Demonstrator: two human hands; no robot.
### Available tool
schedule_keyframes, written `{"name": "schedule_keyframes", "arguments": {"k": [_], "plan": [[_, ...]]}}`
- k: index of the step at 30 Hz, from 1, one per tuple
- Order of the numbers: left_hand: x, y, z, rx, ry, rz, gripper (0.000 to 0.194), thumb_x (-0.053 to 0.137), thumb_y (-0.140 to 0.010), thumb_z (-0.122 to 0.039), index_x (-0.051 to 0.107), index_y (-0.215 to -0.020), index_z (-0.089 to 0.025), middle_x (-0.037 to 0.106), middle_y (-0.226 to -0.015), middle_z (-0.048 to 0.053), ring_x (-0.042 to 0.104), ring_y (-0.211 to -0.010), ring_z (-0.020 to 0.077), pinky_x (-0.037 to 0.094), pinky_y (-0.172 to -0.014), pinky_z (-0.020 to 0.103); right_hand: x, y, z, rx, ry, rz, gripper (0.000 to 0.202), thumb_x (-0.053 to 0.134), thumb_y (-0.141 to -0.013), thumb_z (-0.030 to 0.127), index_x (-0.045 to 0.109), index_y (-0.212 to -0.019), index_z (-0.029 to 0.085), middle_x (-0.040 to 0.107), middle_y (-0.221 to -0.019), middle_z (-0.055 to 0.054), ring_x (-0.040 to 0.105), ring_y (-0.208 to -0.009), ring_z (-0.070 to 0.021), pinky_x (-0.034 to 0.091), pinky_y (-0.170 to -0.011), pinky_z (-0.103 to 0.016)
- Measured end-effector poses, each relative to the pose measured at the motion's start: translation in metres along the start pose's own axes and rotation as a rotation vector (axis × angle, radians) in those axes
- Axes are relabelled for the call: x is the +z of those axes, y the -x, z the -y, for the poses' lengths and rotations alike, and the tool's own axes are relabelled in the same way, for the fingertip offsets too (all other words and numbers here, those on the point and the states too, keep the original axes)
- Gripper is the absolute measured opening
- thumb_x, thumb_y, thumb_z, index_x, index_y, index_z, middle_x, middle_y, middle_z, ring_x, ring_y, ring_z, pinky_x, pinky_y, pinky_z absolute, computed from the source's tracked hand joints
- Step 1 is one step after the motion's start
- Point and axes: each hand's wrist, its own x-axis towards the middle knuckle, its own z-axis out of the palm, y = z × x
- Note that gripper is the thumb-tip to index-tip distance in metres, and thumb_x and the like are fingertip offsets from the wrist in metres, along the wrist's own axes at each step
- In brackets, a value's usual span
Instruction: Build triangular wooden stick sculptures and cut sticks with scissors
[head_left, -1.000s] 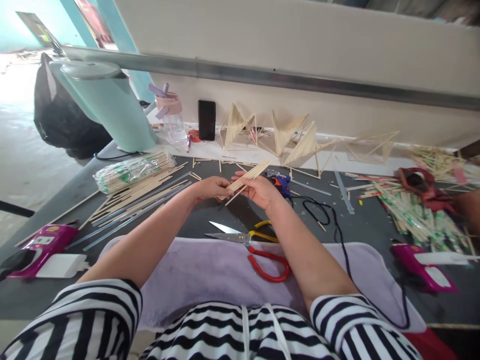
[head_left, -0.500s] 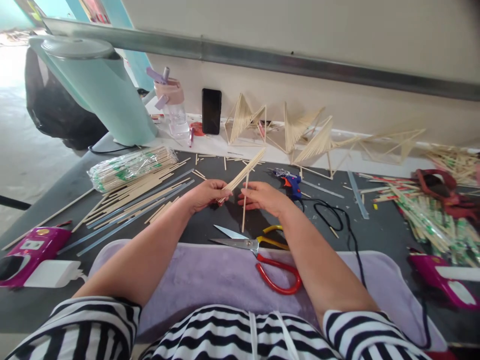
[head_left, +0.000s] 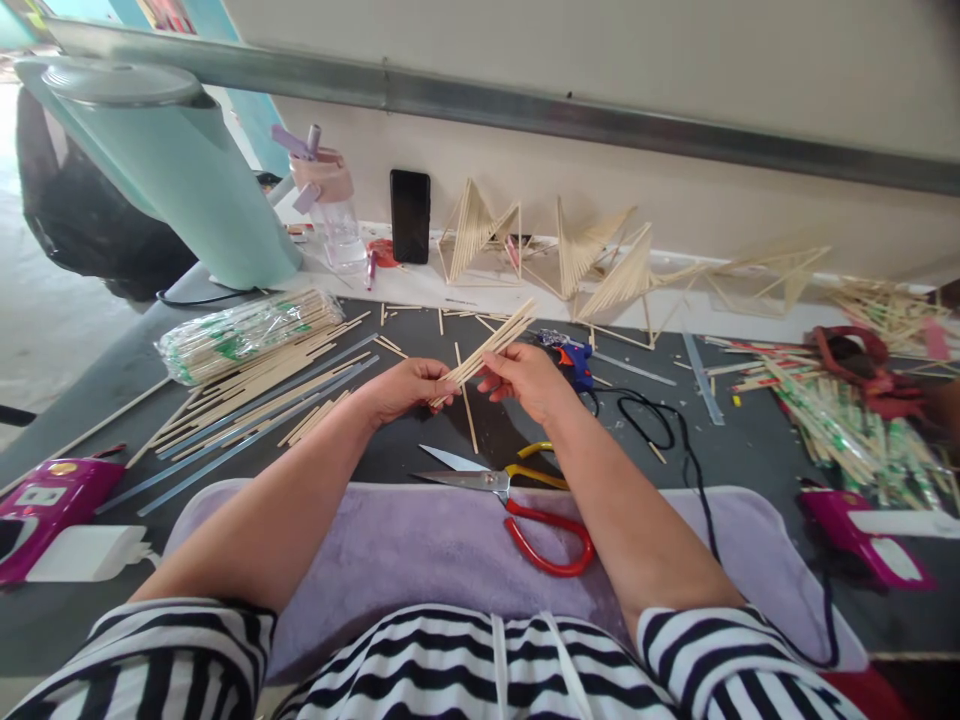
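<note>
A small bundle of thin wooden sticks slants up to the right between my hands. My left hand pinches the bundle's lower end. Farther up, my right hand has its thumb and fingers closed on the same sticks. One single stick runs beneath the bundle, crossing it at an angle; it appears to be on the dark tabletop. Just in front of my hands lies a pair of open scissors with red and yellow handles, partly over a purple cloth. My right forearm hides part of the yellow handle.
Loose sticks and a plastic-wrapped stick pack lie at left. A blue glue gun with a black cord sits beyond my right hand. Stick frames, a phone and a bottle stand along the wall. Stick wrappers are piled at right.
The single stick has left my right hand's fingers and now shows farther left, under the bundle. My right hand has closed on the bundle. The whole view has shifted slightly.
</note>
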Motion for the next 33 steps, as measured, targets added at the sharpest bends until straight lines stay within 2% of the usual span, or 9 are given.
{"name": "schedule_keyframes", "arguments": {"k": [4, 7, 10, 13, 17, 21, 25, 29, 33], "plan": [[-0.004, 0.000, 0.000, -0.002, 0.054, -0.063, 0.026, 0.071, -0.072, -0.035, 0.060, -0.070, -0.012, 0.058, -0.060, -0.001, 0.051, -0.051, 0.0056, 0.040, -0.052, 0.018, -0.006, -0.001, 0.002, 0.008, -0.009, -0.016, 0.014, 0.061, -0.086, 0.026, 0.057, -0.079, 0.014, 0.070, -0.079, -0.005, 0.064, -0.054, -0.0104, 0.050, -0.041, -0.018], [-0.006, -0.002, 0.000, -0.020, 0.042, -0.238, 0.021, 0.067, -0.075, -0.031, 0.057, -0.072, -0.013, 0.057, -0.060, -0.002, 0.049, -0.046, 0.0049, 0.040, -0.048, 0.017, -0.009, 0.000, 0.005, 0.017, -0.005, -0.006, 0.013, 0.057, -0.088, 0.024, 0.053, -0.080, 0.015, 0.071, -0.081, -0.007, 0.065, -0.054, -0.0107, 0.050, -0.041, -0.018], [-0.007, -0.006, 0.003, -0.044, -0.065, -0.443, 0.014, 0.057, -0.081, -0.028, 0.052, -0.074, -0.016, 0.054, -0.053, -0.004, 0.044, -0.038, 0.0055, 0.033, -0.038, 0.017, -0.011, -0.001, 0.004, 0.044, 0.019, 0.018, 0.006, 0.054, -0.088, 0.018, 0.049, -0.084, 0.017, 0.071, -0.075, -0.004, 0.064, -0.052, -0.0108, 0.050, -0.040, -0.018], [-0.006, -0.009, 0.006, -0.077, -0.261, -0.536, 0.012, 0.048, -0.084, -0.027, 0.047, -0.075, -0.019, 0.054, -0.050, -0.004, 0.043, -0.034, 0.0077, 0.031, -0.034, 0.017, -0.010, -0.004, -0.001, 0.060, 0.086, 0.021, 0.009, 0.054, -0.086, 0.015, 0.047, -0.085, 0.019, 0.067, -0.065, 0.001, 0.059, -0.045, -0.0095, 0.048, -0.038, -0.017], [0.001, -0.006, -0.001, -0.198, -0.540, -0.531, 0.012, 0.044, -0.085, -0.029, 0.044, -0.077, -0.020, 0.055, -0.048, -0.003, 0.048, -0.033, 0.0111, 0.035, -0.035, 0.019, -0.006, -0.005, -0.007, 0.070, 0.286, 0.012, 0.008, 0.056, -0.086, 0.017, 0.049, -0.082, 0.018, 0.061, -0.055, 0.004, 0.054, -0.039, -0.0083, 0.045, -0.035, -0.017], [0.018, 0.004, -0.018, -0.352, -0.775, -0.445, 0.015, 0.040, -0.086, -0.028, 0.049, -0.090, -0.017, 0.059, -0.053, 0.003, 0.052, -0.035, 0.0156, 0.039, -0.039, 0.025, 0.002, -0.003, -0.012, 0.107, 0.655, 0.009, 0.015, 0.062, -0.083, 0.024, 0.051, -0.075, 0.018, 0.056, -0.046, 0.004, 0.055, -0.037, -0.0104, 0.044, -0.035, -0.018], [0.031, 0.010, -0.028, -0.476, -1.034, -0.398, 0.026, 0.040, -0.084, -0.026, 0.053, -0.103, -0.013, 0.068, -0.072, 0.016, 0.066, -0.057, 0.0266, 0.047, -0.053, 0.033, 0.011, -0.002, -0.021, 0.151, 0.967, 0.012, 0.017, 0.066, -0.080, 0.031, 0.055, -0.074, 0.019, 0.051, -0.041, 0.003, 0.055, -0.038, -0.0131, 0.044, -0.039, -0.021], [0.034, 0.011, -0.026, -0.458, -1.205, -0.385, 0.029, 0.043, -0.084, -0.027, 0.055, -0.106, -0.012, 0.067, -0.098, 0.024, 0.067, -0.094, 0.0344, 0.049, -0.072, 0.038, 0.017, -0.004, -0.027, 0.075, 1.227, 0.052, 0.017, 0.062, -0.082, 0.035, 0.063, -0.077, 0.018, 0.063, -0.058, -0.005, 0.067, -0.066, -0.0182, 0.050, -0.059, -0.024], [0.036, 0.011, -0.022, -0.456, -1.295, -0.352, 0.031, 0.042, -0.086, -0.031, 0.055, -0.107, -0.013, 0.067, -0.101, 0.023, 0.066, -0.098, 0.0324, 0.050, -0.076, 0.037, 0.022, -0.006, -0.025, -0.026, 1.402, 0.069, 0.022, 0.060, -0.081, 0.037, 0.067, -0.077, 0.016, 0.071, -0.085, -0.014, 0.067, -0.091, -0.0251, 0.050, -0.074, -0.028]]}}
